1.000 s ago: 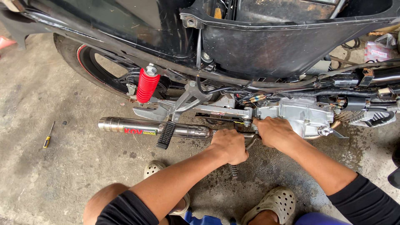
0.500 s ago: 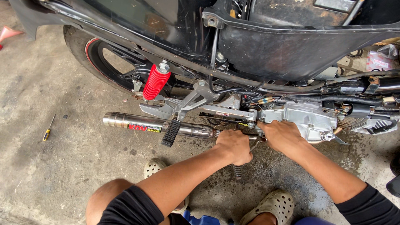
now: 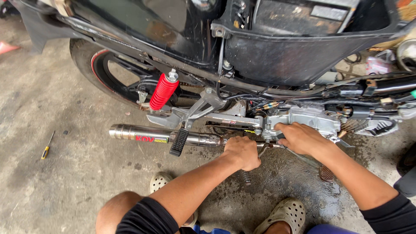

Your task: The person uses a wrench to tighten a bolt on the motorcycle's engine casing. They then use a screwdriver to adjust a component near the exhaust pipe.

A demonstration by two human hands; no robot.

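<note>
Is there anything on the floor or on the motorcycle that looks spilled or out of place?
Yes. A dark wet stain spreads over the concrete floor under the engine, near the right hand. A yellow-handled screwdriver lies alone on the floor, far from the left hand.

Showing one label only: a red lettered sticker (image 3: 151, 139) lying along the chrome exhaust muffler (image 3: 130, 131), left of the footpeg. Sitting at top right, a pale rectangular label (image 3: 328, 12) on the dark box under the seat.
</note>
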